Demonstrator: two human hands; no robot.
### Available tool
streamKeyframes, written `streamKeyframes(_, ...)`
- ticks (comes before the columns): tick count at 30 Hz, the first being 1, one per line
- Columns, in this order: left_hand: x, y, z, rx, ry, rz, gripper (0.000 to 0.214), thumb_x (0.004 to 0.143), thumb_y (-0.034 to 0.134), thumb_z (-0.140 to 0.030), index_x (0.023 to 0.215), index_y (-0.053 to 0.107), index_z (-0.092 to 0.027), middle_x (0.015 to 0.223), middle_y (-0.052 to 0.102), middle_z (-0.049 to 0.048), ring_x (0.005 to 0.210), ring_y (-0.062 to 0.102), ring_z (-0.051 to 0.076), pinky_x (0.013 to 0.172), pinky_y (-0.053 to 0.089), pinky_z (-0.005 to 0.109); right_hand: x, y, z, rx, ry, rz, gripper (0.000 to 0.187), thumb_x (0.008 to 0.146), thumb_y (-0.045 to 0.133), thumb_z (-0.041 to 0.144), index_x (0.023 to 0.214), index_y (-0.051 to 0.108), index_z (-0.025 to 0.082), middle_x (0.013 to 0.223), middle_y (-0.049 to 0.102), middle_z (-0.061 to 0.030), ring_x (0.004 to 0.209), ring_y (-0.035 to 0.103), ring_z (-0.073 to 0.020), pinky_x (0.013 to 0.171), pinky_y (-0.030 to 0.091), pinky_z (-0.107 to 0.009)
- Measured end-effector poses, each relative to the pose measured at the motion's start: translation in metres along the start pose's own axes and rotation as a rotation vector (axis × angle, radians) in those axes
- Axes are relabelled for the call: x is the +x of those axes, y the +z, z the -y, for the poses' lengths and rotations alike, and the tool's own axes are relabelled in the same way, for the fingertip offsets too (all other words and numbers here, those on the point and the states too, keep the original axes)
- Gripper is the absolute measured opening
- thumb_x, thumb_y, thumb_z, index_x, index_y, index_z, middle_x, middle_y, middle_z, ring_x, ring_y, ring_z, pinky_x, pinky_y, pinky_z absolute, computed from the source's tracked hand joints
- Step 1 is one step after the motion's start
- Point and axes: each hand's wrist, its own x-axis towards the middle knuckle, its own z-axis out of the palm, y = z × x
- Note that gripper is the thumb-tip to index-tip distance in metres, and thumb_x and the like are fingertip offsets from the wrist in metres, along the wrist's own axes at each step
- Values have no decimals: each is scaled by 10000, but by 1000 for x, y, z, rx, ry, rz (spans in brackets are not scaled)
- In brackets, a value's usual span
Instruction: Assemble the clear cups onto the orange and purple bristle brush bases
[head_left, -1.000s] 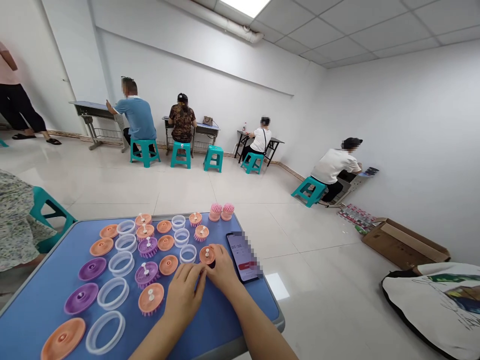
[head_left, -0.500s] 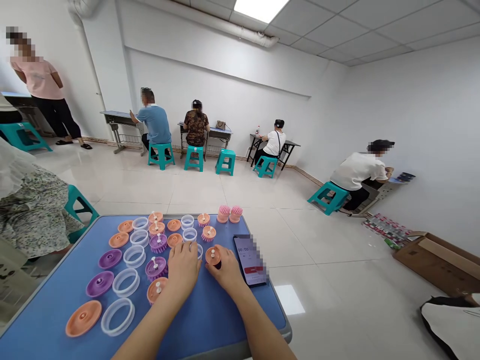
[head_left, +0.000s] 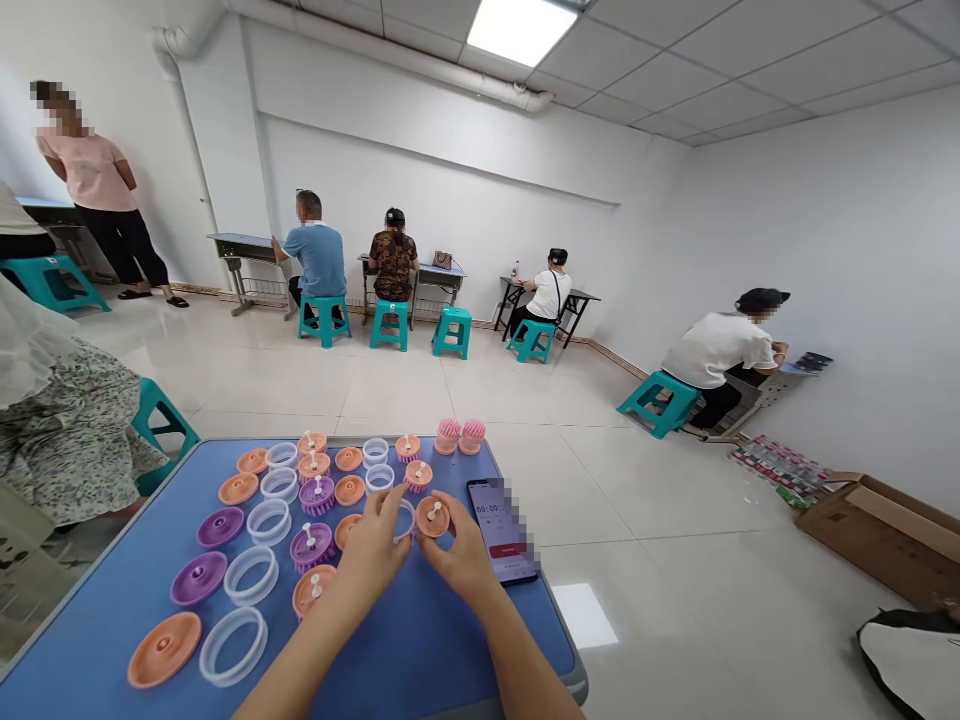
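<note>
My left hand (head_left: 371,552) pinches a clear plastic ring (head_left: 405,520) at the table's middle. My right hand (head_left: 466,552) holds an orange disc (head_left: 433,516) with a white pin, right beside the ring. Rows of parts lie on the blue table (head_left: 97,590): purple discs (head_left: 199,578), clear rings (head_left: 234,646), orange discs (head_left: 164,648) and purple bristled brush heads (head_left: 312,548). Two pink brush heads (head_left: 460,436) stand at the far edge. A phone (head_left: 499,530) showing a timer lies to the right of my right hand.
A person in floral clothing (head_left: 67,440) sits close on the left on a teal stool (head_left: 161,430). Several people sit at desks along the far walls. A cardboard box (head_left: 889,535) stands on the floor at right, and a bag (head_left: 911,670) lies in the lower right corner.
My left hand has taken a clear ring from the table and brought it to the orange disc in my right hand. The view has shifted slightly.
</note>
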Motion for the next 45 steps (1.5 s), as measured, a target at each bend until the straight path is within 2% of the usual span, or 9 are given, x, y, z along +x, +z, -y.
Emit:
streamKeyframes(4,-13,-7,6,-407,7,-105,536,703,524,-120,1217,405,-213,1196,528,95,1077,532,232,869,449,371,-4,-3,11,336,90,101,470,677,622,194,1120,465,211,1016,572,-45,897,587,-179,796,495,-308)
streamKeyframes(8,-22,-8,7,-720,-123,-158,540,689,607,-263,1193,417,-231,1193,540,96,1080,533,266,889,440,425,-4,-5,15,550,148,144,469,641,671,245,1076,499,218,927,567,-28,829,569,-172,749,489,-303)
streamKeyframes(13,-25,-4,5,-1118,-242,-180,521,568,716,-308,1031,505,-193,1224,501,126,1120,502,292,925,421,419,-4,-5,12,731,167,174,474,637,698,320,1074,529,247,882,554,-8,720,543,-142,681,479,-290)
streamKeyframes(19,-30,5,8,-1368,-251,-110,514,543,751,-294,1004,538,-215,1007,620,58,976,582,251,841,472,353,-7,-3,10,819,203,226,514,605,736,328,1076,542,263,895,549,-8,736,548,-150,705,463,-313)
streamKeyframes(23,-35,1,13,-1372,-332,-15,555,575,732,-326,1083,529,-230,990,626,37,930,588,235,789,480,308,-8,-8,14,743,221,260,542,564,760,324,1065,568,256,866,567,-3,745,544,-152,682,453,-274)
streamKeyframes(28,-38,-7,17,-1301,-307,31,537,671,654,-390,1156,485,-235,1052,584,40,931,569,214,760,467,273,-10,-21,27,497,232,250,508,630,669,219,1113,514,244,957,574,-31,838,570,-177,737,475,-301)
streamKeyframes(35,-39,1,16,-1303,-249,52,484,570,727,-372,978,518,-217,906,584,23,760,575,184,627,476,249,-21,-40,61,28,190,168,466,646,629,138,1073,464,226,1009,596,-36,904,579,-182,817,471,-330)
streamKeyframes(38,-39,1,15,-1296,-244,81,474,562,730,-364,962,521,-219,851,593,11,717,567,176,595,474,244,-24,-48,69,-141,109,216,395,677,629,153,1042,506,242,1044,583,-40,967,553,-203,857,451,-359)
streamKeyframes(45,-40,-3,12,-1230,-146,181,429,582,719,-312,956,538,-207,875,596,21,751,562,188,652,473,270,-30,-48,73,-257,-92,314,516,691,638,152,1169,506,296,1125,532,-58,1083,481,-242,927,413,-383)
